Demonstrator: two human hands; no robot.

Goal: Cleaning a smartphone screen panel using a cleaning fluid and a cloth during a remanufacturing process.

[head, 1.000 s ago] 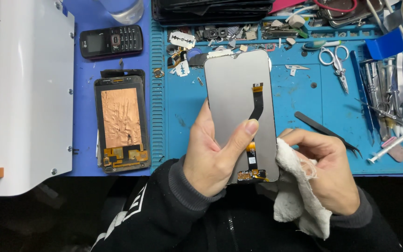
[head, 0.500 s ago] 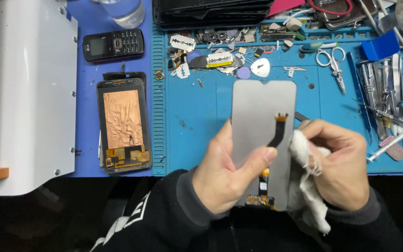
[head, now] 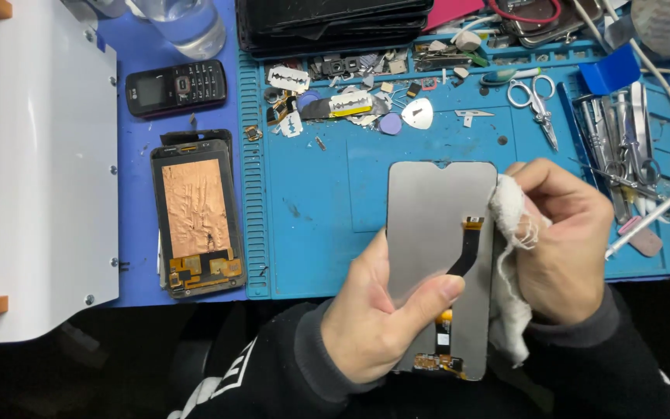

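Grey screen panel (head: 436,233) shifted right, black flex showing.

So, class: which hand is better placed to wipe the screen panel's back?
Right. The right hand already bunches the white cloth against the screen panel edge; the left hand is busy gripping it.
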